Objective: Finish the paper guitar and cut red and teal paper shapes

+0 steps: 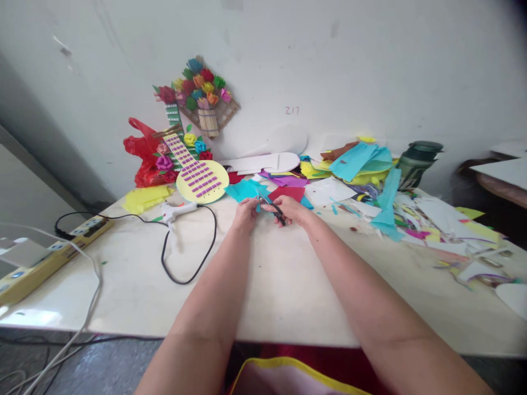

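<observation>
My right hand (290,210) grips a pair of scissors (281,219) with black handles, their blades pointing up and left. Close beside it, my left hand (246,214) is closed in a pinch at a piece of blue paper (244,190). A small bit of blue shows between the two hands, near the blades. Just behind the scissors lies a dark red piece of paper (290,193). How far the blades are apart is too small to make out.
A glue gun (179,210) with a looping black cord lies left, near a yellow power strip (53,258). Behind stand a yellow paper guitar (202,181), a red bag (142,148) and a paper flower basket (208,122). Paper scraps (444,219) and a green bottle (416,164) are right.
</observation>
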`<move>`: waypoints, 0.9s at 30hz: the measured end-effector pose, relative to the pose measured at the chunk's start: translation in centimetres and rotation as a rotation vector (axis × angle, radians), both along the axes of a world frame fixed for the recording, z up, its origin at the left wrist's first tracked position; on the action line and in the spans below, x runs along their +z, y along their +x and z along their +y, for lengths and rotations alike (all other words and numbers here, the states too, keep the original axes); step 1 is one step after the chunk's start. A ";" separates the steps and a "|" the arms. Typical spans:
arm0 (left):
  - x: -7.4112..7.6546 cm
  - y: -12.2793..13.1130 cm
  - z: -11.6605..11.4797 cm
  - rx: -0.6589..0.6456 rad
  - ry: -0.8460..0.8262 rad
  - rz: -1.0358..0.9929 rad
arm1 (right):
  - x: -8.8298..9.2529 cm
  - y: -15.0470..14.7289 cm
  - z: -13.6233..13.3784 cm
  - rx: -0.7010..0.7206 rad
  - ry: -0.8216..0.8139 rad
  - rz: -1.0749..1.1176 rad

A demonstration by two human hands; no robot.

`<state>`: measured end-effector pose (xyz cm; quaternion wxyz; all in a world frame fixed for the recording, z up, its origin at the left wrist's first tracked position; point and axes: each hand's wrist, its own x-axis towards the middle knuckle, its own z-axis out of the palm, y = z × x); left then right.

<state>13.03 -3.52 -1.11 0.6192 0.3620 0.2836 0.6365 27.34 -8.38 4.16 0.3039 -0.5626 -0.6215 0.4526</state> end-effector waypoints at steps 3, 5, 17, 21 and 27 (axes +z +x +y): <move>-0.1 0.0 0.2 -0.009 -0.001 -0.005 | 0.1 -0.1 0.0 -0.061 -0.014 -0.012; -0.2 0.0 0.2 -0.011 0.003 -0.006 | -0.1 -0.1 0.1 -0.055 -0.016 -0.020; 0.2 0.0 -0.1 -0.045 0.006 -0.064 | -1.7 -0.1 1.5 -0.075 0.113 -0.156; 0.3 0.1 0.0 -0.036 -0.011 -0.071 | -1.6 -0.1 1.5 -0.106 0.162 -0.250; 0.4 0.0 0.0 -0.053 -0.013 -0.071 | -0.7 -0.3 0.8 -0.118 0.248 -0.488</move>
